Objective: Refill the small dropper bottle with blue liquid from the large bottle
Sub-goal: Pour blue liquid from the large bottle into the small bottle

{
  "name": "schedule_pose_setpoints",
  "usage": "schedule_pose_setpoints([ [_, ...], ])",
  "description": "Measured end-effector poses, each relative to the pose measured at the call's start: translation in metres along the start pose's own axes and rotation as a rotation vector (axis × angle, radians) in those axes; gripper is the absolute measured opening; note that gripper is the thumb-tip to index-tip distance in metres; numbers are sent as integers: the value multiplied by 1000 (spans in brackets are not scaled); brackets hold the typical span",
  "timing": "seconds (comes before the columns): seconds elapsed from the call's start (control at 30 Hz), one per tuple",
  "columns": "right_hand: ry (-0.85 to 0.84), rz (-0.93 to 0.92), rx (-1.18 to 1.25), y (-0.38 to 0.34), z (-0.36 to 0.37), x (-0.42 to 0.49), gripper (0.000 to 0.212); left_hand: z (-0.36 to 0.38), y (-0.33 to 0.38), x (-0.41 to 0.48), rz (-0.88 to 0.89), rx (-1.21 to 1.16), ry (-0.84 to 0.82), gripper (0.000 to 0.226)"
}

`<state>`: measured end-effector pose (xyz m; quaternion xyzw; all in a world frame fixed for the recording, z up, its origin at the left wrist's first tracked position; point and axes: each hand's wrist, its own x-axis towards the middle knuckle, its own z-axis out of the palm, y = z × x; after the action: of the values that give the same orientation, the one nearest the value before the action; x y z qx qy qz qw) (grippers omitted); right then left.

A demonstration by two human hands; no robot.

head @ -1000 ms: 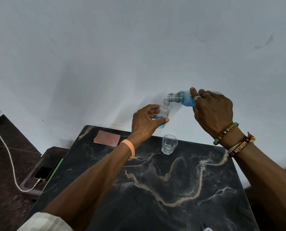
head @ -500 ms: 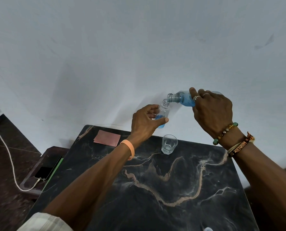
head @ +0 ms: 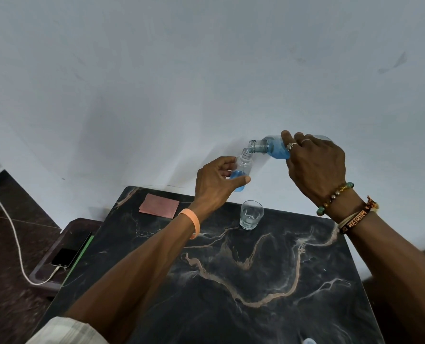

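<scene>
Liquid tipped toward small bottle

Blue liquid (head: 278, 152) pools in the lower side of the big bottle (head: 268, 145), which the right hand (head: 315, 165) grips round its body and holds tilted almost flat, open neck pointing left. That neck sits just above the open mouth of the small bottle (head: 243, 167); whether a stream runs between them is too fine to tell. The left hand (head: 216, 182) pinches the small bottle between thumb and curled fingers and holds it nearly upright, leaning a little to the right, with blue filling its lower part. Both bottles are in the air in front of the wall (head: 206, 83), above the far edge of the table (head: 256, 281). A glass (head: 251, 214) stands on the table below them, and a pink card (head: 159, 205) lies near the far left corner. Left of the table, a phone (head: 65, 257) lies with a white cable (head: 13, 234) plugged in.
</scene>
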<state>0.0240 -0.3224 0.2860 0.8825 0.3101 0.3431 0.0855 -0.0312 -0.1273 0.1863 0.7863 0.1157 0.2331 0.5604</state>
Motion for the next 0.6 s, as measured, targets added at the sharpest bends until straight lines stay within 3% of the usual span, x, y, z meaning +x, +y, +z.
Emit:
schedule_pose_setpoints([
  [0.6, 1, 4, -1, 1, 2, 0, 47, 2, 0, 1, 5, 27, 19, 62],
])
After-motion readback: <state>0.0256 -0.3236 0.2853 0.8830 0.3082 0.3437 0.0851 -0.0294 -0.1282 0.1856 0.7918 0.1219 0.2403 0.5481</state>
